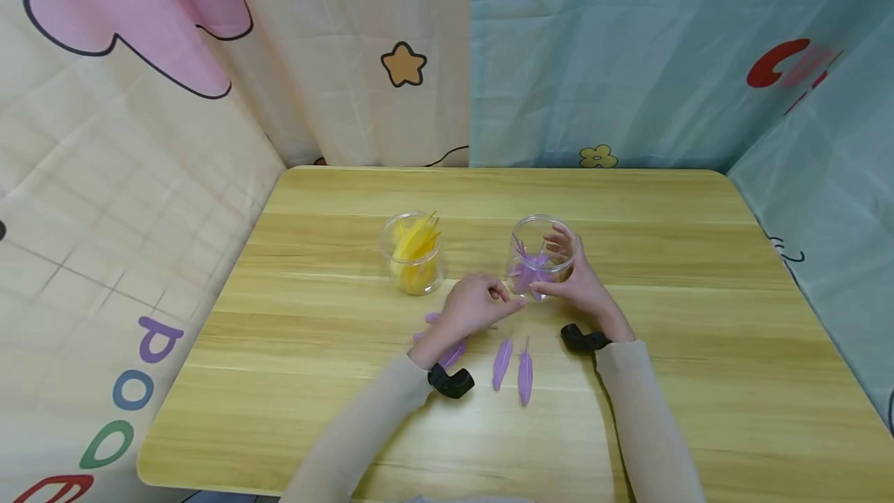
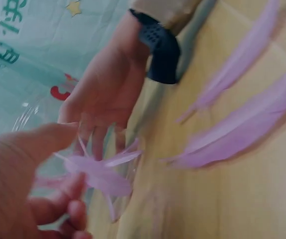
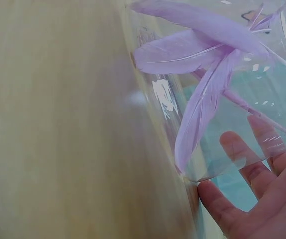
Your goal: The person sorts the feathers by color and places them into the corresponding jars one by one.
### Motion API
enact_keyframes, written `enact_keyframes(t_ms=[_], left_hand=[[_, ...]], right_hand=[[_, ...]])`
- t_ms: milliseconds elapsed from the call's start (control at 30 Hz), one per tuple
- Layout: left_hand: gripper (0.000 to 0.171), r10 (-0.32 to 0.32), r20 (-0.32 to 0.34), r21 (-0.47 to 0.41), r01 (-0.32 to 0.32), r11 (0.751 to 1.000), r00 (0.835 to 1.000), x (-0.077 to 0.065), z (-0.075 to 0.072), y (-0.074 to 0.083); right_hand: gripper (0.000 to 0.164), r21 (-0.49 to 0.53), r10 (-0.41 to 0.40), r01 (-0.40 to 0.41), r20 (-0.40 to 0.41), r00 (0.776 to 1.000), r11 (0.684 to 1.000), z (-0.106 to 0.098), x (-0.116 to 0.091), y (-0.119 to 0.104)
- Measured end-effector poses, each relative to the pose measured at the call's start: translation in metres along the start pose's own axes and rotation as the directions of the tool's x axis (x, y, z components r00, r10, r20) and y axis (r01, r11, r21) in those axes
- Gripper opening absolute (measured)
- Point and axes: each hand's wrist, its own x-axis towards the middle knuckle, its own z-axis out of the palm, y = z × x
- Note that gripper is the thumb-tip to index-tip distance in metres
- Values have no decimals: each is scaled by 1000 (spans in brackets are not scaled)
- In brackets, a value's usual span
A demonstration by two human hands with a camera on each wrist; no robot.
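My right hand point(image 1: 583, 286) grips a clear jar point(image 1: 541, 264) from its right side, fingers spread round the wall. Several purple feathers point(image 3: 203, 99) lean at angles inside the jar. Just left of that jar hovers my left hand point(image 1: 478, 305), its thumb apart from loosely curled fingers and nothing between them. In the left wrist view it overlaps the jar of feathers point(image 2: 100, 174). A loose purple feather point(image 1: 501, 364) lies on the table beside another purple feather point(image 1: 525, 377). More purple feathers point(image 1: 452, 354) lie under my left wrist, partly hidden.
A second clear jar point(image 1: 434, 279) filled with yellow feathers point(image 1: 417, 243) stands to the left. Both jars stand on a wooden table point(image 1: 314, 317). Printed curtains point(image 1: 335, 45) hang behind and beside it. Each wrist wears a black band mount point(image 1: 450, 382).
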Motion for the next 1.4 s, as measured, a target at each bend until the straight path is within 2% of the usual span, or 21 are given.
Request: enact_keyframes(t_ms=[67, 133, 200, 267, 367, 500, 667, 767, 933, 1133, 1300, 1367, 1400], left_hand=[[34, 4, 60, 147, -13, 989, 998, -7, 4, 0], [40, 6, 99, 264, -32, 964, 995, -13, 9, 1], [44, -1, 116, 345, -39, 938, 993, -18, 14, 2], [45, 2, 112, 384, -45, 922, 994, -20, 17, 2], [41, 10, 72, 385, -37, 922, 997, -21, 21, 1], [33, 3, 10, 339, -6, 941, 1000, -20, 23, -1], [28, -13, -8, 317, 14, 948, 1000, -20, 24, -2], [27, -2, 4, 346, 1, 938, 1000, -20, 25, 0], [29, 48, 12, 421, -49, 906, 999, -26, 27, 3], [29, 53, -11, 448, -42, 893, 999, -33, 28, 5], [24, 79, -14, 488, -63, 871, 997, -34, 29, 7], [23, 79, -1, 482, -69, 874, 997, -34, 29, 6], [23, 70, 5, 464, -65, 883, 998, -34, 29, 5]], right_hand=[[100, -4, 4, -4, -1, 1000, 1000, 0, 0, 0], [100, -11, 10, -10, -1, 1000, 1000, 0, -1, 0], [100, -19, 11, -11, 1, 1000, 1000, 0, -1, -1], [100, -29, 14, -14, -1, 1000, 999, 0, -1, -1], [100, -36, 16, -16, -3, 1000, 999, 0, -1, -2], [100, -28, 13, -13, 0, 1000, 1000, 1, -1, -3], [100, -32, 17, -17, 1, 1000, 999, 1, -1, -4], [100, -35, 15, -15, 1, 1000, 999, 0, -1, -4], [100, -34, 4, -4, 2, 1000, 999, 1, -1, -2], [99, -25, 4, -4, 2, 1000, 1000, 2, -1, -2], [99, -26, 1, -1, -2, 1000, 1000, 0, -1, -3], [99, -24, 2, -2, -3, 1000, 1000, 1, -1, -3], [99, -24, 2, -2, -3, 1000, 1000, 1, -1, -3]])
